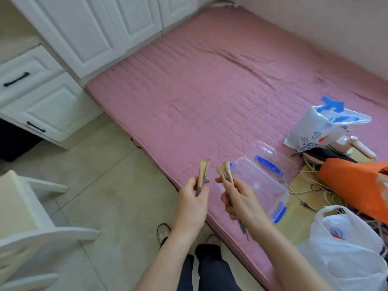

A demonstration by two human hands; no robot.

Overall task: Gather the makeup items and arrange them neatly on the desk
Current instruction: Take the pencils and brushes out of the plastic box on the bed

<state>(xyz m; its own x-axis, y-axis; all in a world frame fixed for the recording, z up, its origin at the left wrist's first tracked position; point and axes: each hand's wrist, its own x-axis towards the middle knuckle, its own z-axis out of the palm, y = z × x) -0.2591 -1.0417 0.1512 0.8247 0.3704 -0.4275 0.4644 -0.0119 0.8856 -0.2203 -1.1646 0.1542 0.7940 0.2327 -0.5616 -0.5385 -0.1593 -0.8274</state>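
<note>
Left hand (194, 198) gripped one makeup brush (203, 175); right hand (239, 201) gripped a pair of brushes (225, 174), all held over the pink mattress (189, 91) edge. Risk: w/ two in one loose grip, one could slip to the tile floor (109, 185). Clear box (260, 185) and bags lay nearby; white cabinets (88, 32) behind.

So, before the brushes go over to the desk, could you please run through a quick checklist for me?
1. Left hand has a firm grip on its brush: ok.
2. Right hand holds its two brushes: ok.
3. Bristles clear of the clear box: ok.
4. Desk in view: not ok.
5. All makeup gathered from the clutter near the orange bag: cannot tell.
</note>
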